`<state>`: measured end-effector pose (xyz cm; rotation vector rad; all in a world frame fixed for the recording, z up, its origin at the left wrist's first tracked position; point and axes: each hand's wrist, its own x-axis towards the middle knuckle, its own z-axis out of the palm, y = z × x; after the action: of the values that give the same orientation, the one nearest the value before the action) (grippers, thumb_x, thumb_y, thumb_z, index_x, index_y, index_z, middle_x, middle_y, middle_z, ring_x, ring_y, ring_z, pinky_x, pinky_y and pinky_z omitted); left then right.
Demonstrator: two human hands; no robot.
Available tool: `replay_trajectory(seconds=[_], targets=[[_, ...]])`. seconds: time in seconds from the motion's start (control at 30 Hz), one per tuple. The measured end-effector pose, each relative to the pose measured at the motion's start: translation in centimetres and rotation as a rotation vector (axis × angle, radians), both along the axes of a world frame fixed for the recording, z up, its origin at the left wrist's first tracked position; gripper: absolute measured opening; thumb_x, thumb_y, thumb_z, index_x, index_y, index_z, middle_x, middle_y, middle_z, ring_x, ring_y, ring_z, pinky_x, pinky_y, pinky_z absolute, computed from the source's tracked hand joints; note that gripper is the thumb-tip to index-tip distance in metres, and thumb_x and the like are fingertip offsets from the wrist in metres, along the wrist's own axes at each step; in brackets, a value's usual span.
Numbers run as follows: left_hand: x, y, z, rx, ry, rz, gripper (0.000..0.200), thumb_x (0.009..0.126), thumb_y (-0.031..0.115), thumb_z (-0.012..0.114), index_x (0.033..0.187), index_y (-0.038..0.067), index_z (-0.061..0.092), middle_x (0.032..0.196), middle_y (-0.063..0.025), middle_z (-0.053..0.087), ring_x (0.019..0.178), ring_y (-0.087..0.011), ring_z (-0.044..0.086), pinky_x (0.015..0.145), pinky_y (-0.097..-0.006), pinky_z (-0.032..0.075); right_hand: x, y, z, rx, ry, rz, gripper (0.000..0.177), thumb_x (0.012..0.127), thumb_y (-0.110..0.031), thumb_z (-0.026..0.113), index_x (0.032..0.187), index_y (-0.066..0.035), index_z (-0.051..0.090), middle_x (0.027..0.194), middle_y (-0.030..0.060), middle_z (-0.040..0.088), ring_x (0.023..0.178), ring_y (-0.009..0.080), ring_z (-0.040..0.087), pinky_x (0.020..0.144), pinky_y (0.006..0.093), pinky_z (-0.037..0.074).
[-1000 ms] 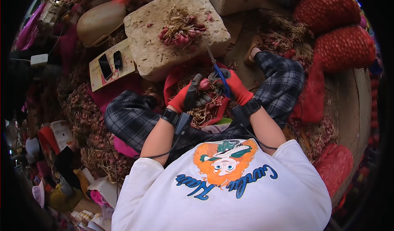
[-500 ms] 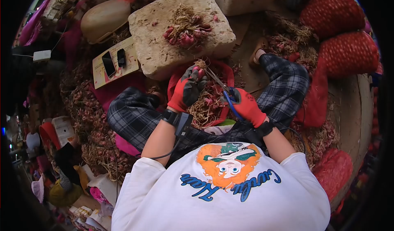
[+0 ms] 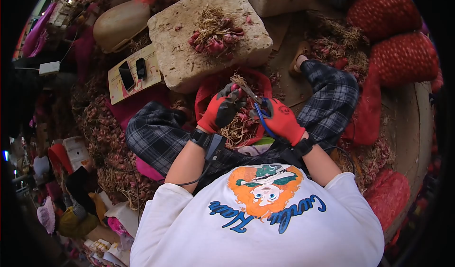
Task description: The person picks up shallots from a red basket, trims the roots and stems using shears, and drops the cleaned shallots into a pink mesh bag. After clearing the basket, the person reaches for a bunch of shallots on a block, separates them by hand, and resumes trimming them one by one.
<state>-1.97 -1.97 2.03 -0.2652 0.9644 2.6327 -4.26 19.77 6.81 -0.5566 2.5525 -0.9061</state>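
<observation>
My left hand, in a red and dark grey glove, is closed around a shallot with dry roots or stalks. Blue-handled scissors are gripped in my gloved right hand; their blades reach up to the dry strands beside the shallot. Below both hands sits a red basket holding shallots and dry trimmings. Just beyond it, a bunch of shallots with dry stalks rests on a pale foam block.
Two dark devices lie on a yellow board at the left. Shallot heaps surround the plaid-covered legs. Filled red net sacks stand at the right. A foam box is at the top. Another person's arm shows at lower left.
My left hand has moved slightly right and down with the shallot. The scissor blades now lie closer against its dry strands, and my right hand has shifted slightly.
</observation>
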Motion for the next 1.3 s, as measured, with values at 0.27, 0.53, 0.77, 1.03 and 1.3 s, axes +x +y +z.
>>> replay_trajectory(seconds=[0.27,0.53,0.77,1.03,1.3], targets=[[0.2,-1.3,2.1,-0.01,-0.026,-0.142,0.02,0.096,0.024,0.049,0.109,0.008,0.05,0.1,0.0024,0.052,0.09,-0.0098,0.053,0.078,-0.028,0.047,-0.1,0.3,-0.1,0.106,0.117,0.116,0.064,0.076,-0.061,0.058,0.102,-0.003,0.053,0.097,0.0188,0.059,0.087,0.0346,0.06,0.075,0.0422,0.047],[0.6,-0.9,0.0,-0.278,-0.087,-0.125,0.026,0.094,0.019,0.052,0.117,0.008,0.05,0.101,0.0016,0.055,0.086,-0.0101,0.055,0.075,-0.0274,0.05,-0.2,0.8,-2.7,0.008,-0.056,0.046,0.035,0.078,-0.039,0.067,0.084,-0.005,0.062,0.075,0.016,0.062,0.072,0.035,0.06,0.064,0.04,0.046],[0.8,-0.4,-1.2,-0.457,0.172,-0.008,0.055,0.088,0.012,0.059,0.137,0.007,0.034,0.119,-0.0025,0.05,0.106,-0.0123,0.05,0.087,-0.0258,0.043,-0.6,1.9,-3.6,-0.41,-0.476,-0.103,0.027,0.084,-0.029,0.061,0.096,-0.006,0.067,0.07,0.0066,0.062,0.065,0.0141,0.061,0.059,0.0278,0.045],[1.4,2.1,0.3,-1.19,0.564,-0.035,0.07,0.076,-0.001,0.063,0.138,0.003,0.032,0.138,-0.01,0.038,0.129,-0.0183,0.036,0.102,-0.0304,0.036,-2.4,-1.7,-4.4,-1.048,-0.945,-0.343,0.03,0.086,-0.019,0.06,0.11,-0.001,0.059,0.088,0.0027,0.063,0.065,0.0093,0.058,0.057,0.021,0.047],[1.5,1.7,-0.9,-0.827,0.381,0.016,0.068,0.065,-0.008,0.058,0.131,0.005,0.044,0.126,-0.011,0.049,0.118,-0.0248,0.047,0.101,-0.0324,0.036,-1.8,-1.9,-5.6,-1.129,-1.08,-0.358,0.025,0.084,-0.017,0.063,0.104,-0.001,0.058,0.087,0.0049,0.062,0.067,0.0108,0.059,0.058,0.0229,0.049]])
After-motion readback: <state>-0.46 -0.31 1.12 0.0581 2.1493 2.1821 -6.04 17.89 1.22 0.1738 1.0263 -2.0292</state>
